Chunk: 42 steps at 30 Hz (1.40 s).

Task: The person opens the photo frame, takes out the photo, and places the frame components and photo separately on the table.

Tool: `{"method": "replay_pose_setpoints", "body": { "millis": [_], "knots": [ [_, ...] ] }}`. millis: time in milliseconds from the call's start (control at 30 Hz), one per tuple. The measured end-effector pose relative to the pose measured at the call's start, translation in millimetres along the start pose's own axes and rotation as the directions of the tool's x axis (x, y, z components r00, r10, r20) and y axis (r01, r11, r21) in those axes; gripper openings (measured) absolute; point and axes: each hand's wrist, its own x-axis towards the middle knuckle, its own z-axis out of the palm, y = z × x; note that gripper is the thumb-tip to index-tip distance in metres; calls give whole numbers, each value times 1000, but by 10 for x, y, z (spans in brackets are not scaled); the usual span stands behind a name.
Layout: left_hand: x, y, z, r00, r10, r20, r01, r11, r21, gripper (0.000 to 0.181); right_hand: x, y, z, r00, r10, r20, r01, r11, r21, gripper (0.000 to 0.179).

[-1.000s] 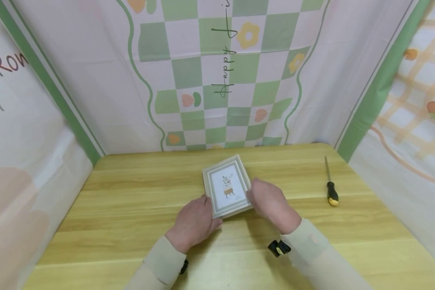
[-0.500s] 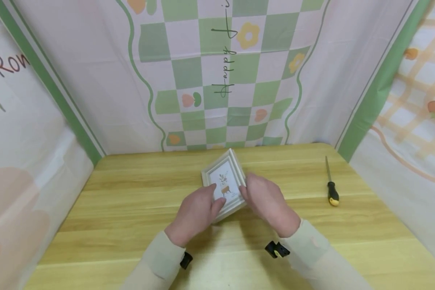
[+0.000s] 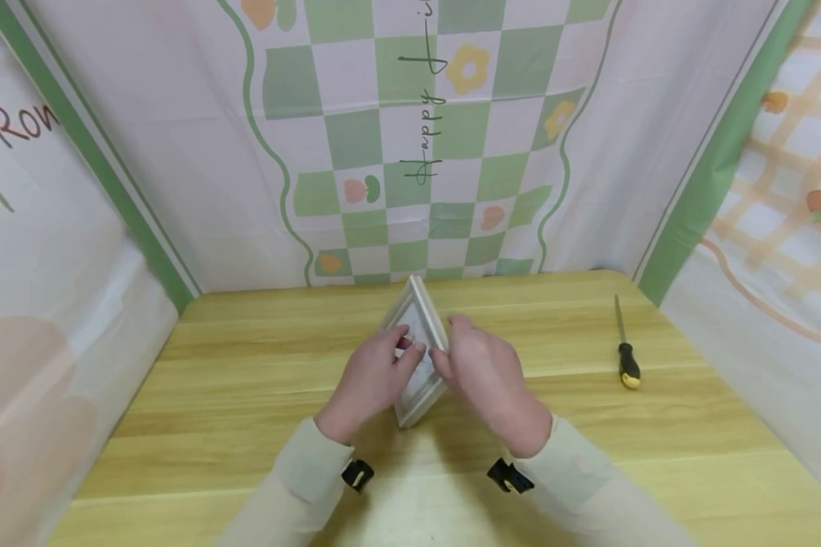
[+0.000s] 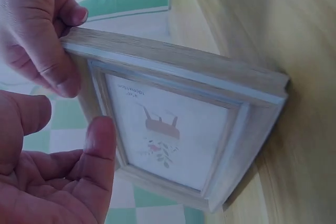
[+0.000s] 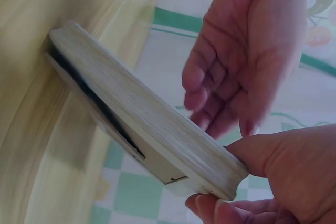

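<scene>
The person's right hand (image 3: pixel 487 372) grips a pale picture frame (image 3: pixel 420 376), its thumb lying over the front border and its fingers curled against the back near one corner. The frame is at the middle of the wooden tabletop (image 3: pixel 267 357), tilted up steeply, with its lower edge appearing to rest on the wood; seen from the head camera, the right hand lies at about four o'clock of it. At about eight o'clock is the left hand (image 3: pixel 369 376), its fingers loosely curled and holding nothing, the thumb and index finger just in front of the picture (image 4: pixel 163 129); whether a fingertip touches the frame cannot be told. The picture shows a leafy plant in an orange-brown pot on legs, with small lettering beside it. In the right wrist view, a thin panel (image 5: pixel 118 142) stands slightly away from the back of the frame, with a dark gap between. Well apart from the frame, at about three o'clock, a screwdriver (image 3: pixel 625 342) lies with its metal tip toward twelve and its black and yellow handle toward six. Both arms wear light sleeves (image 3: pixel 308 475), and a black device (image 3: pixel 509 475) shows at each wrist. Toward twelve o'clock, beyond the table, hangs a green and white checkered cloth (image 3: pixel 417 205) with fruit and flower prints.
</scene>
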Motion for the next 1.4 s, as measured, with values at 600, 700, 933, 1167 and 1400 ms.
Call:
{"method": "replay_pose_setpoints", "body": {
  "millis": [600,700,933,1167,1400],
  "knots": [
    [86,-78,-191,985,-175,-13,168,964,-206,34,5,-388,152,948,-197,-250,166,976,-140,67],
    [76,-101,-218,981,-193,-25,184,962,-201,30,3,-436,165,935,-236,-266,200,968,-153,66],
    [54,-133,-295,976,-209,-58,200,971,-130,27,-22,-526,210,918,-271,-289,251,962,-104,55],
    [31,-159,-353,962,-270,-38,266,960,-91,46,-61,-591,220,914,-300,-272,297,953,-53,53],
    [7,-196,-399,953,-301,-23,296,949,-111,50,-95,-639,230,908,-343,-242,353,936,1,50]
  ]
}}
